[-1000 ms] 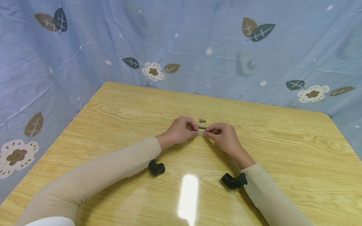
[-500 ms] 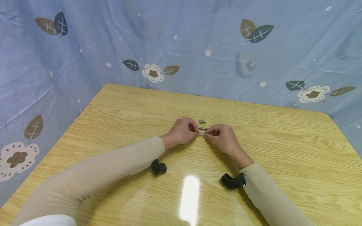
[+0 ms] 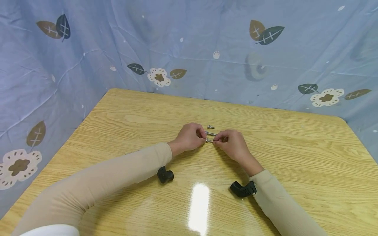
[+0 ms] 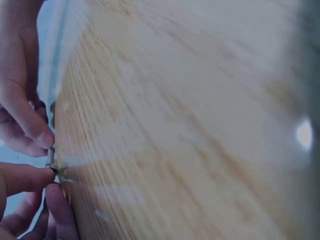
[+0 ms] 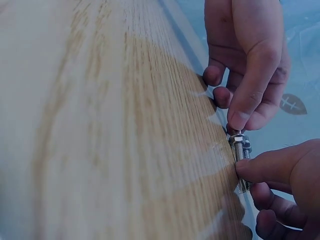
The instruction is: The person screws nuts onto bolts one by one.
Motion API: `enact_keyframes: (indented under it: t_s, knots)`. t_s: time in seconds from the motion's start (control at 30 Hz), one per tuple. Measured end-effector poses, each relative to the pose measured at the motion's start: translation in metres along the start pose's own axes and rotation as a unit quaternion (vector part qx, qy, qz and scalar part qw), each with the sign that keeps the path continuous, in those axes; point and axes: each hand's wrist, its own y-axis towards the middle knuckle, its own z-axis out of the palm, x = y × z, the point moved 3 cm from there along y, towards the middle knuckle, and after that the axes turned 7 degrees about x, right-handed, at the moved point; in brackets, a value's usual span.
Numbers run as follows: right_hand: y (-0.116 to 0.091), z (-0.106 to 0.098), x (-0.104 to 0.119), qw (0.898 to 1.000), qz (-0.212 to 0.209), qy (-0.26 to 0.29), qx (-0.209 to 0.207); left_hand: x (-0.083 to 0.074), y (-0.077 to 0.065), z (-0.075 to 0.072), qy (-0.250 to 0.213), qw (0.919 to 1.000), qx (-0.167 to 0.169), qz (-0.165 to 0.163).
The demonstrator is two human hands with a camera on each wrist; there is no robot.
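A slim silver bolt (image 3: 210, 141) with a nut near its left end lies sideways between the two hands, low over the table. The left hand (image 3: 190, 136) pinches its left end between thumb and forefinger. On the other end, the right hand (image 3: 233, 144) holds the threaded shank (image 5: 240, 151) with thumb and fingertips. In the right wrist view the nut (image 5: 238, 139) sits just below the left fingertips. A thicker bolt (image 3: 211, 133) lies right behind, its ends partly covered by the fingers. Farther back is a short bolt (image 3: 211, 127), touched by neither hand.
The glossy wooden table (image 3: 295, 157) reaches back to a blue printed curtain (image 3: 200, 39). Black wrist mounts, one on the left (image 3: 165, 175) and one on the right (image 3: 243, 189), hang by the sleeves. A bright reflection shows on the table's near part.
The left fingertips have shifted slightly left along the bolt, and more of the nut shows now. The right hand keeps its pinch. The other two bolts stay in place.
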Motion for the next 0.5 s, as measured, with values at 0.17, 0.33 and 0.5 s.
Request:
enact_keyframes:
  t_s: [0.17,0.33,0.5]
  knots:
    - [0.0001,0.0007,-0.0002,1.0,0.004,0.003,0.001,0.0001,-0.0006,-0.0008,0.002,1.0,0.002,-0.002]
    - [0.0008,-0.0002,-0.0018,1.0,0.011,0.015,0.004,0.0025,-0.0019,-0.0017,-0.002,1.0,0.004,-0.006]
    - [-0.0003,-0.0022,-0.0033,0.999,0.012,0.03,0.006,0.0036,-0.0052,-0.003,-0.006,0.9999,0.006,-0.014]
